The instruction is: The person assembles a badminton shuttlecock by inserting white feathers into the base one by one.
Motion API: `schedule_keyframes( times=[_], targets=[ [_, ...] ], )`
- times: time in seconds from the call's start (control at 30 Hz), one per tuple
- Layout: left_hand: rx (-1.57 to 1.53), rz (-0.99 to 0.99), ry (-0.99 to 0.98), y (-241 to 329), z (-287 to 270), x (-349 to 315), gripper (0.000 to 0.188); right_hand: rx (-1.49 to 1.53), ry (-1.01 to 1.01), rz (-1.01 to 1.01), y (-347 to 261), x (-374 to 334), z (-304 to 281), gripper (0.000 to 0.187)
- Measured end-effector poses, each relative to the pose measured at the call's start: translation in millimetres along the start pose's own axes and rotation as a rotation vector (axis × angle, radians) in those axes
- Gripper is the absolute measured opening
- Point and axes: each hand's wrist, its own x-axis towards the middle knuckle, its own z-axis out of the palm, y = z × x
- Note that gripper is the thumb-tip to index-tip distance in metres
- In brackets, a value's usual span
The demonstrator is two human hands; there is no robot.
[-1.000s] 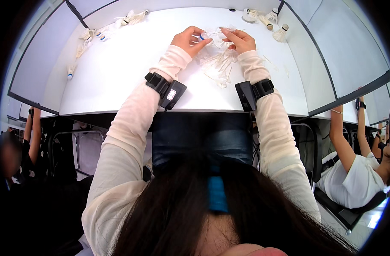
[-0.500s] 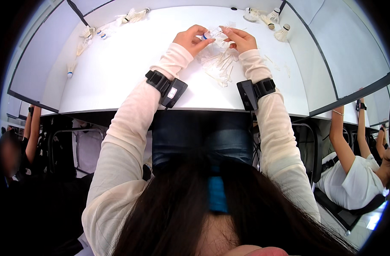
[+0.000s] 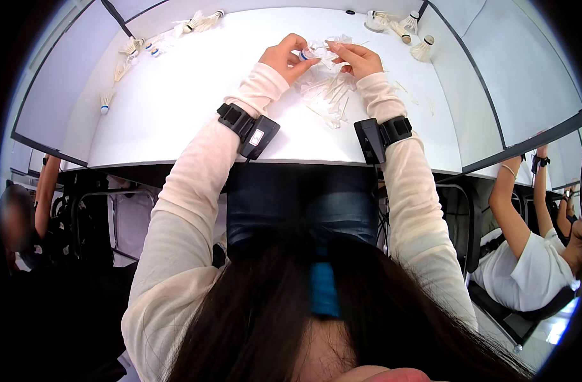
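Observation:
Both my hands are raised over the white table [image 3: 176, 108] and meet on one small white shuttlecock [image 3: 315, 51] with a blue band. My left hand [image 3: 284, 57] pinches its base end, and my right hand [image 3: 353, 58] grips its feather side with fingertips. Just below the hands a loose pile of plucked white feathers [image 3: 326, 95] lies on the table. Each forearm wears a black strapped device at the wrist.
Several shuttlecocks [image 3: 138, 48] lie at the table's far left, and more shuttlecocks [image 3: 402, 28] at the far right. Grey partitions flank the table. Another person in a white shirt [image 3: 526, 267] sits at the right; a further person is at the far left edge.
The hands have stayed in place; the fingers have shifted slightly on the shuttlecock.

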Motion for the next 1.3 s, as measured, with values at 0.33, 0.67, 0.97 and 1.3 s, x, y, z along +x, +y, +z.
schedule_keyframes(
  times=[0.33, 0.67, 0.97, 1.3],
  targets=[
    [0.04, 0.043, -0.016, -7.6, 0.3, -1.0, 0.045, -0.048, -0.021, -0.016, -1.2, -3.0, 2.7, 0.038],
    [0.016, 0.032, -0.025, 6.8, -2.8, -2.4, 0.051, -0.03, -0.121, -0.092, -3.7, -4.6, 3.1, 0.028],
    [0.051, 0.014, -0.059, 3.9, -1.7, -0.2, 0.049, 0.033, -0.009, -0.165, -8.0, -7.1, 9.1, 0.031],
    [0.127, 0.062, -0.029, -11.1, 4.0, 2.0, 0.045, -0.144, 0.03, -0.111, -3.1, -4.2, 9.4, 0.038]
  ],
)
